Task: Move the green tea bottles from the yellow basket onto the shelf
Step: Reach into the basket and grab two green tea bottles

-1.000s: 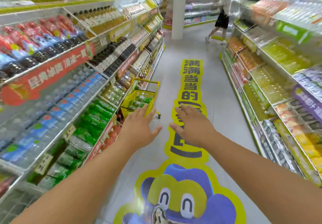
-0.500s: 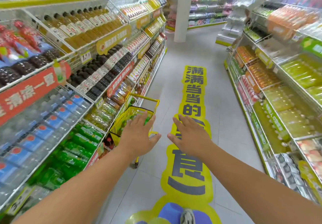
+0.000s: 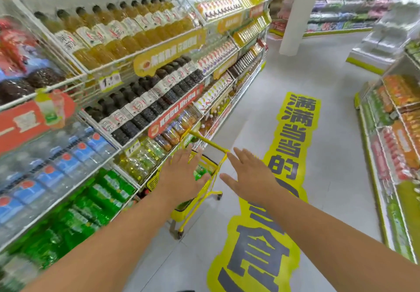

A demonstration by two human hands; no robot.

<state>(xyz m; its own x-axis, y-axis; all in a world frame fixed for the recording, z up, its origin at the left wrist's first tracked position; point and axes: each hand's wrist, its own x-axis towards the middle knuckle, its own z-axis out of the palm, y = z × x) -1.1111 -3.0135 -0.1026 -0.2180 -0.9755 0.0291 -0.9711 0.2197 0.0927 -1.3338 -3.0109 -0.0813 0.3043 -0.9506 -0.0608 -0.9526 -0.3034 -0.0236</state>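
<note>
The yellow basket [image 3: 205,195], a small wheeled cart with a raised handle [image 3: 210,143], stands on the floor against the left shelf [image 3: 127,187]. Green tea bottles [image 3: 200,172] show inside it, mostly hidden behind my left hand [image 3: 181,176]. That hand hovers over the basket, palm down, fingers apart, holding nothing. My right hand [image 3: 248,178] is spread open just right of the handle, also holding nothing. Green-labelled bottles [image 3: 102,197] fill the lower shelf row to the left.
Tall drink shelves line both sides of the aisle: yellow and dark bottles [image 3: 145,101] on the left, orange and green packs [image 3: 395,119] on the right. A yellow floor sticker [image 3: 284,155] runs down the grey aisle. A white pillar [image 3: 300,12] stands far ahead.
I have walked forward down the aisle, so the basket is much nearer and now lies under my left hand. Both hands stay open and stretched out. The distant person is gone from view.
</note>
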